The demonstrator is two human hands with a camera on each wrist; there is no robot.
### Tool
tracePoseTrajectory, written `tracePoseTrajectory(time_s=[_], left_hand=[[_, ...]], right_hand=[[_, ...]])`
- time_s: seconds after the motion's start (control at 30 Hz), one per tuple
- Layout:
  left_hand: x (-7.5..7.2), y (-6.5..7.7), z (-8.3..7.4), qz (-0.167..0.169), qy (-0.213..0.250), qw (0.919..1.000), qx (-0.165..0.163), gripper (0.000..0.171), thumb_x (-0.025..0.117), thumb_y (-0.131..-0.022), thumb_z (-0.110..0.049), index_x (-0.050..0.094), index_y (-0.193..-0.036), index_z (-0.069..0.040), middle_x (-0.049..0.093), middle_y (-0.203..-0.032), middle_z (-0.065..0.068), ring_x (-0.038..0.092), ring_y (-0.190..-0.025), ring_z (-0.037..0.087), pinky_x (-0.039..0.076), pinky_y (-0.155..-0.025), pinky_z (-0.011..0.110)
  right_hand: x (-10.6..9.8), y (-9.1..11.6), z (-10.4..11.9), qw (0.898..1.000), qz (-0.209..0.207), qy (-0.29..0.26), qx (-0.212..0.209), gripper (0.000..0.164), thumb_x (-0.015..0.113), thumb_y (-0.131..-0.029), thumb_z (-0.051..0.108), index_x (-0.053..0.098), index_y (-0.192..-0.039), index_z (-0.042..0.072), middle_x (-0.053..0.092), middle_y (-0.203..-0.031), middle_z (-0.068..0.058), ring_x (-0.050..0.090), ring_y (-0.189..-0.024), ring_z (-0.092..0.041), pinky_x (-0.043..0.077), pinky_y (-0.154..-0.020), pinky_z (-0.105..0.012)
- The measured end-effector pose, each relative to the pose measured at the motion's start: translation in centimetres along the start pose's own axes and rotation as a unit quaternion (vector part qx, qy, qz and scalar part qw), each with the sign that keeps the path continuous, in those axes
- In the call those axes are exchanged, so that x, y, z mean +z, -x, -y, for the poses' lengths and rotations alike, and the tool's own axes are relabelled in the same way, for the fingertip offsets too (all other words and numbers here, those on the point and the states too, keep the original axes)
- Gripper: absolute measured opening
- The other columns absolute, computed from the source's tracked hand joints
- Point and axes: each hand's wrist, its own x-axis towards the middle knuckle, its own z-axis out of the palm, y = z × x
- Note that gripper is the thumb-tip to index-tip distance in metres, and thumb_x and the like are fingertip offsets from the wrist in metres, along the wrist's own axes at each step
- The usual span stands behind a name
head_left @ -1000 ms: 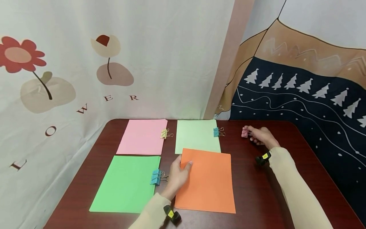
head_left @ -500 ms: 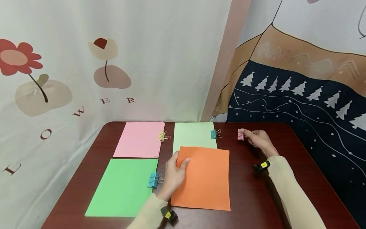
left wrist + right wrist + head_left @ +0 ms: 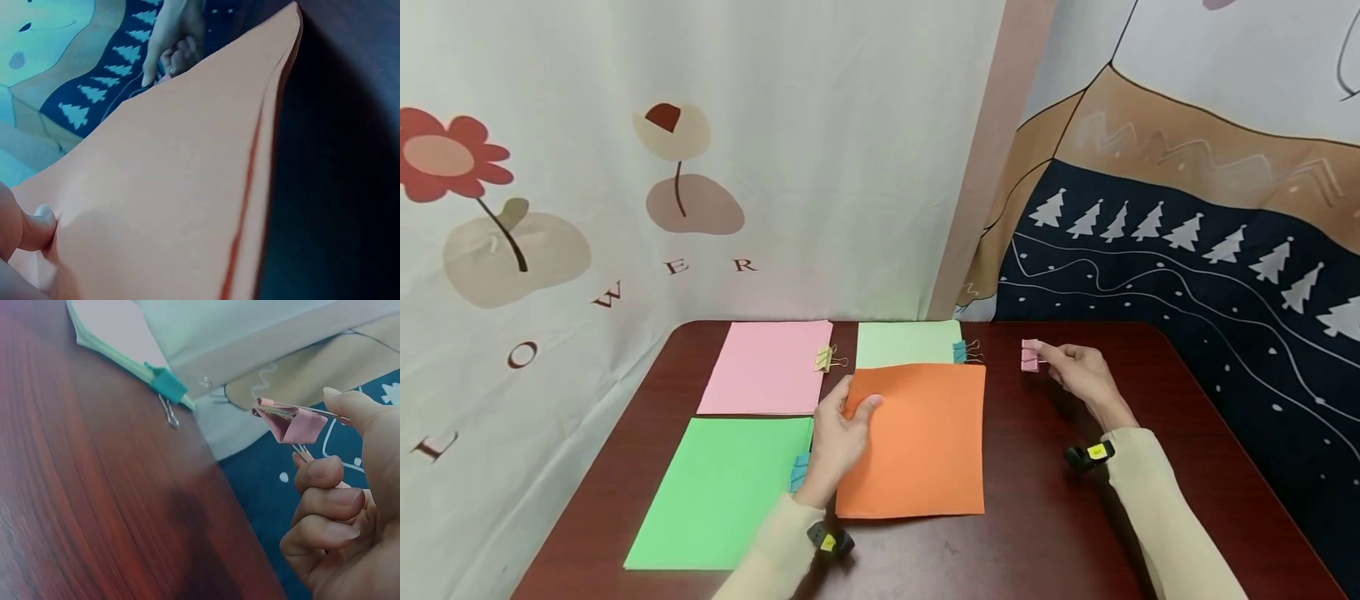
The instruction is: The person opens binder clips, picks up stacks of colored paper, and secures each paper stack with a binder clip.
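Note:
My left hand point(image 3: 842, 433) pinches a stack of orange paper point(image 3: 917, 442) at its left edge, thumb on top. The stack is lifted off the table, and the left wrist view shows its sheets slightly parted along one edge. Away to the right, my right hand point(image 3: 1086, 375) holds a pink binder clip point(image 3: 1029, 356) by its wire handles, between thumb and curled fingers. In the right wrist view the pink clip point(image 3: 290, 422) is in the air, apart from the paper.
Pale green paper point(image 3: 910, 343) with a teal binder clip point(image 3: 962, 352) lies behind the orange stack, partly covered by it. Pink paper point(image 3: 763, 368) bears a yellow clip point(image 3: 824, 358). Bright green paper point(image 3: 718, 492) has a blue clip point(image 3: 799, 472), half hidden by my left hand. Curtains rise behind the table point(image 3: 1037, 533).
The orange stack has risen off the table and moved back and slightly left with my left hand, overlapping more of the pale green paper. My right hand has shifted slightly left with the pink clip.

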Motion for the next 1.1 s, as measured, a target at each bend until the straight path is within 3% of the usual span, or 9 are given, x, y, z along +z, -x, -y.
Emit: tracePoseTrajectory(time_s=[0.1, 0.33, 0.53, 0.8, 0.93, 1.1], left_hand=[[-0.5, -0.8, -0.1, -0.003, 0.023, 0.9997, -0.004, 0.049, 0.071, -0.097, -0.015, 0.057, -0.142, -0.001, 0.065, -0.137, 0.018, 0.058, -0.134, 0.032, 0.047, -0.11, 0.05], [-1.8, -2.7, -0.6, -0.005, 0.061, 0.998, -0.015, 0.04, 0.071, -0.097, -0.014, 0.062, -0.136, -0.009, 0.069, -0.132, 0.012, 0.058, -0.133, 0.025, 0.046, -0.112, 0.045], [-2.2, -3.6, -0.9, 0.003, 0.071, 0.997, -0.031, 0.05, 0.069, -0.099, -0.017, 0.055, -0.145, -0.006, 0.042, -0.161, 0.014, 0.028, -0.156, 0.027, 0.024, -0.127, 0.047], [-2.1, -4.3, -1.1, 0.018, 0.077, 0.9959, -0.043, 0.052, 0.069, -0.099, -0.02, 0.053, -0.147, -0.007, 0.03, -0.167, 0.013, 0.018, -0.159, 0.028, 0.019, -0.128, 0.049], [-1.9, -4.5, -1.1, 0.021, 0.086, 0.9955, -0.036, 0.048, 0.068, -0.099, -0.019, 0.056, -0.144, -0.009, 0.04, -0.163, 0.01, 0.023, -0.158, 0.025, 0.022, -0.128, 0.048], [-1.5, -4.9, -1.1, 0.017, 0.106, 0.9939, -0.027, 0.037, 0.069, -0.098, -0.013, 0.063, -0.134, -0.009, 0.061, -0.143, 0.008, 0.043, -0.148, 0.022, 0.031, -0.124, 0.045]], right_hand=[[0.2, 0.5, 0.1, 1.0, 0.004, -0.014, -0.018, 0.08, 0.062, -0.083, 0.079, 0.064, -0.103, 0.002, 0.049, -0.069, 0.001, 0.05, -0.075, -0.019, 0.042, -0.067, -0.034], [0.9, 1.6, 0.2, 0.995, 0.019, -0.067, -0.076, 0.069, 0.065, -0.089, 0.069, 0.061, -0.092, -0.001, 0.047, -0.062, 0.005, 0.042, -0.059, -0.013, 0.037, -0.054, -0.031], [1.5, 2.6, 0.3, 0.987, 0.03, -0.112, -0.11, 0.059, 0.068, -0.093, 0.058, 0.06, -0.086, 0.0, 0.044, -0.057, 0.006, 0.039, -0.054, -0.011, 0.035, -0.051, -0.032], [2.2, 3.8, 0.7, 0.984, 0.03, -0.118, -0.13, 0.051, 0.066, -0.097, 0.052, 0.061, -0.088, 0.002, 0.044, -0.058, 0.005, 0.04, -0.055, -0.011, 0.037, -0.052, -0.031], [2.6, 4.3, 0.7, 0.982, 0.034, -0.118, -0.142, 0.045, 0.065, -0.099, 0.048, 0.063, -0.091, 0.004, 0.046, -0.059, 0.004, 0.042, -0.056, -0.012, 0.038, -0.052, -0.031], [3.1, 4.8, 0.9, 0.979, 0.031, -0.124, -0.156, 0.045, 0.065, -0.1, 0.047, 0.063, -0.092, 0.003, 0.045, -0.058, 0.003, 0.042, -0.055, -0.012, 0.038, -0.052, -0.031]])
